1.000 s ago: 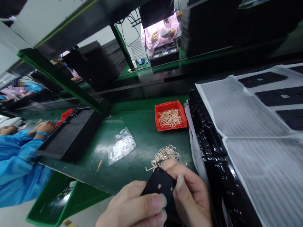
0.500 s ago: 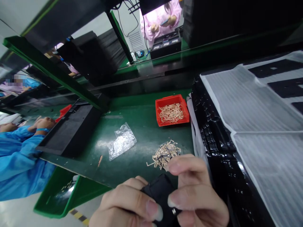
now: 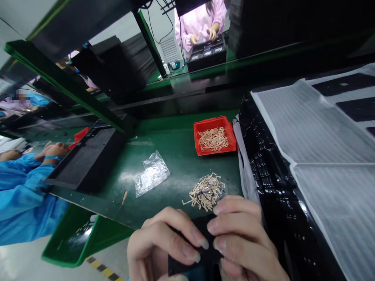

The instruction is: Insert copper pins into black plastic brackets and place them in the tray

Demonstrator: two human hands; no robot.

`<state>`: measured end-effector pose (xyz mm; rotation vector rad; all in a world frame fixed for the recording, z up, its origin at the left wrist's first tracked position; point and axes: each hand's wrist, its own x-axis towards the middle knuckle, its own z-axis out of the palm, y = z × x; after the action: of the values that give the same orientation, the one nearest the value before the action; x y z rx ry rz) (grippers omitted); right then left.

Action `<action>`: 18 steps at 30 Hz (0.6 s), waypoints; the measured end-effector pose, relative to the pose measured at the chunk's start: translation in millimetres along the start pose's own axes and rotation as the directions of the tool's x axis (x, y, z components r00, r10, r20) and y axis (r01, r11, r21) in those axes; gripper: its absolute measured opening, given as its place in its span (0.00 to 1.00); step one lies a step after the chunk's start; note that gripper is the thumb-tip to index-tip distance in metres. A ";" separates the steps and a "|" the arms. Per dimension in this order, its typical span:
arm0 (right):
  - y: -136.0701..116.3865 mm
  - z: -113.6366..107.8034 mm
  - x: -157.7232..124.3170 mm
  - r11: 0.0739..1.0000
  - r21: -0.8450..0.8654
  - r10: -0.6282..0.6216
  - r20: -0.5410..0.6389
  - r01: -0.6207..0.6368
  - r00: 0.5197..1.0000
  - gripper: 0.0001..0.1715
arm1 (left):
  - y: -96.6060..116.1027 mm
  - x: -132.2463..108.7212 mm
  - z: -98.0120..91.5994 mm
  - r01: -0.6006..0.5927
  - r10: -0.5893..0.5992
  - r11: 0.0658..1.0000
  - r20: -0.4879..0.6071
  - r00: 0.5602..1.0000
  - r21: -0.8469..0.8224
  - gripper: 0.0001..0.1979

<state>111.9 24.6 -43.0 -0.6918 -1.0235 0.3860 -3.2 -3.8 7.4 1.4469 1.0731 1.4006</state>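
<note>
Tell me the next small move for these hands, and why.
Probably tilt the black piece up to look at its face: the left hand and right hand pinch it between their fingers and cover most of it, and the pile of tan strips lies just beyond them on the green mat.

green-topped workbench (image 3: 178, 160) found carrying a red plastic bin (image 3: 197, 136) of tan strips at far centre, a loose pile of tan strips (image 3: 205, 192) near centre, a clear plastic bag (image 3: 151, 174) and a lone strip (image 3: 124, 197) left of centre, a black tray (image 3: 88, 158) at left, and a glossy black stack (image 3: 263, 171) along the right edge.
</note>
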 end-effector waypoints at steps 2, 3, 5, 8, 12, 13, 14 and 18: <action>1.3 0.0 1.5 1.000 -0.014 -0.008 0.013 0.008 1.000 0.24 | -4.0 -0.7 1.6 0.029 -0.030 0.998 -0.012 0.999 -0.047 0.05; 2.0 -0.5 2.7 1.000 -0.018 -0.014 0.021 0.015 1.000 0.24 | -5.8 -0.7 2.2 0.034 -0.035 0.997 -0.013 0.999 -0.073 0.05; 3.1 -1.5 5.2 1.000 -0.023 -0.020 0.022 0.020 1.000 0.25 | -7.6 -0.3 3.4 0.089 -0.091 0.989 -0.015 0.996 -0.121 0.06; 4.5 -2.6 6.4 0.999 -0.031 -0.020 -0.019 0.019 1.000 0.24 | -6.2 -0.9 7.1 0.228 -0.234 0.956 -0.012 0.972 -0.184 0.06; 10.3 -10.6 0.2 1.000 -0.023 -0.006 -0.014 0.006 1.000 0.20 | -5.4 -3.6 14.6 0.216 -0.223 0.957 -0.014 0.975 -0.193 0.05; 12.1 -13.6 -2.0 1.000 -0.020 -0.005 0.000 0.005 1.000 0.19 | -5.9 -4.2 16.2 0.207 -0.213 0.960 -0.015 0.977 -0.190 0.05; 13.6 -16.2 -3.9 1.000 -0.019 -0.007 0.011 0.007 1.000 0.19 | -6.5 -4.6 17.4 0.207 -0.212 0.960 -0.008 0.977 -0.188 0.05; 13.1 -15.6 -4.1 1.000 -0.008 0.010 -0.012 -0.010 1.000 0.16 | -8.9 -4.8 16.8 0.231 -0.234 0.955 0.008 0.972 -0.184 0.04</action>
<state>123.9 26.4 -59.9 -0.7059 -1.0113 0.3860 13.3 -5.9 -3.0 1.1402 1.0558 1.3048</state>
